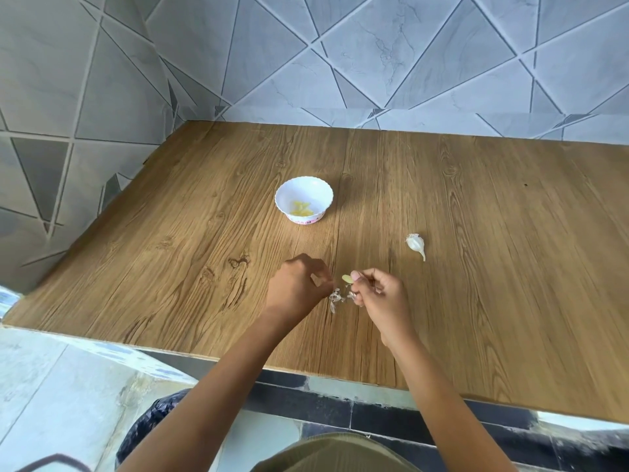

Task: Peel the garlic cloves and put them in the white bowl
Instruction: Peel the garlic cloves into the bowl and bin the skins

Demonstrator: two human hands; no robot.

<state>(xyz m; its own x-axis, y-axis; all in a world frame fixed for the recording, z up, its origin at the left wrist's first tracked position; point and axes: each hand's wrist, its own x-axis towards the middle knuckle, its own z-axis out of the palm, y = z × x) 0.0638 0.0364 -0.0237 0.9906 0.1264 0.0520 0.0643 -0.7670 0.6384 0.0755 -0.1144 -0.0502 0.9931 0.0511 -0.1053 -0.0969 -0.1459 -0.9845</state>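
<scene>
Our right hand (381, 294) pinches peeled clove (347, 278), long axis pointing left. White bowl (316, 194) lies far-left of grip, nearer our left hand (296, 284), whose fingers are curled; we cannot tell if they hold anything.

Wood-grain worktop (476, 216) set into a corner of grey marbled wall tiles (408, 46) with angled triangular lines, pale stone floor (51, 386) lower left, dark tile band (374, 417) under front edge, soft even light.
</scene>
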